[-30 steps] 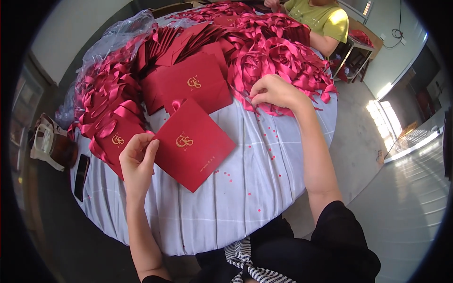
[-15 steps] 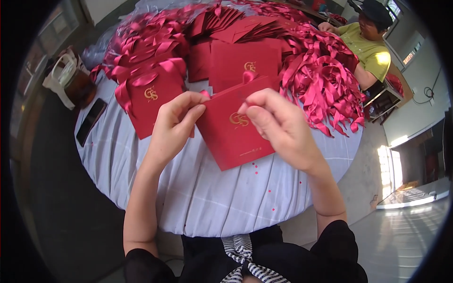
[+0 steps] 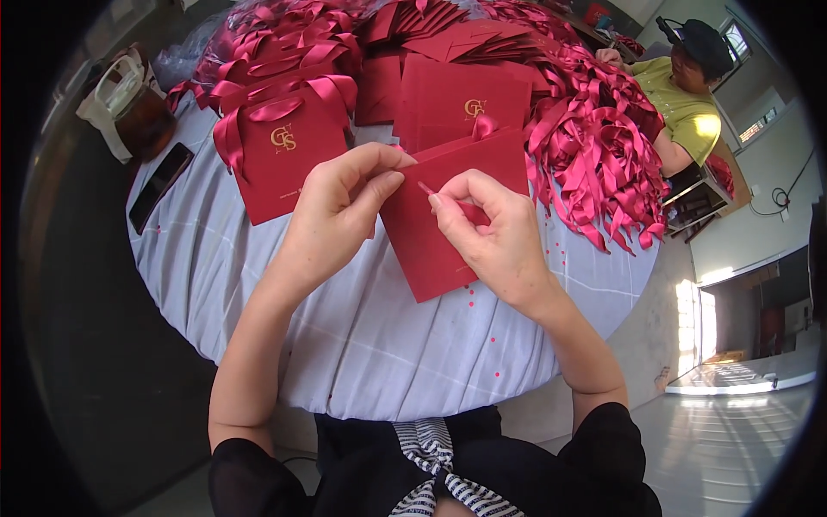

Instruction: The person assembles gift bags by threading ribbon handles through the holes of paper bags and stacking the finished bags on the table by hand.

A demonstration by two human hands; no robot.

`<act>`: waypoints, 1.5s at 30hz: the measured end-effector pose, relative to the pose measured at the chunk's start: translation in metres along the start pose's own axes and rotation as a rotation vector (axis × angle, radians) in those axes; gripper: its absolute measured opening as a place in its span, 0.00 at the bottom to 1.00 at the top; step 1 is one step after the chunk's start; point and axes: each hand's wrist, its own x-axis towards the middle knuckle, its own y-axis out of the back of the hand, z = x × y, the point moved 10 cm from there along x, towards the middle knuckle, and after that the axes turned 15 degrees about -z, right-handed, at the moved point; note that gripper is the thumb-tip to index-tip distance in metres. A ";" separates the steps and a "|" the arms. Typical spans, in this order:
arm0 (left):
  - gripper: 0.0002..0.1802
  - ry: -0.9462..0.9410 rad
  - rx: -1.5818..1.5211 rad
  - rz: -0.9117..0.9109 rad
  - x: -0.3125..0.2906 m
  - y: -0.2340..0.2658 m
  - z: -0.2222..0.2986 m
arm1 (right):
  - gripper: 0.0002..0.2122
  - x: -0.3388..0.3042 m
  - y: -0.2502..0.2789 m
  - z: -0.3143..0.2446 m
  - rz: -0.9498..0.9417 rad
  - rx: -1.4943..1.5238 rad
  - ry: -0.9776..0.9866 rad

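Note:
A red paper gift bag (image 3: 439, 250) is held up over the near part of the table, slightly tilted. My left hand (image 3: 345, 202) is closed, with thumb and fingers pinching the bag's upper left corner. In front of the bag, my right hand (image 3: 495, 228) is pinched around the end of a thin pink-red ribbon (image 3: 425, 187) near the bag's upper front. A ribbon loop (image 3: 486, 127) shows above the top edge. To the left lies a red bag with a gold print and satin ribbon handles (image 3: 289, 155). Behind the held bag are more flat red bags (image 3: 431, 95).
A big heap of loose red ribbons (image 3: 594, 164) spreads at the right. A phone (image 3: 162, 187) lies near the table's left edge, beside a container (image 3: 142, 116). Small red dots (image 3: 493, 339) dot the pale tablecloth (image 3: 379, 345). A person in yellow (image 3: 689, 112) sits at far right.
My right hand has moved down and left across the bag's front, and the ribbon end now shows at its fingertips. My left hand keeps its grip; the whole view has shifted slightly.

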 end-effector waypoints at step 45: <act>0.19 -0.477 0.636 0.014 -0.024 -0.043 0.067 | 0.10 0.042 0.012 -0.043 -0.718 -0.328 -0.040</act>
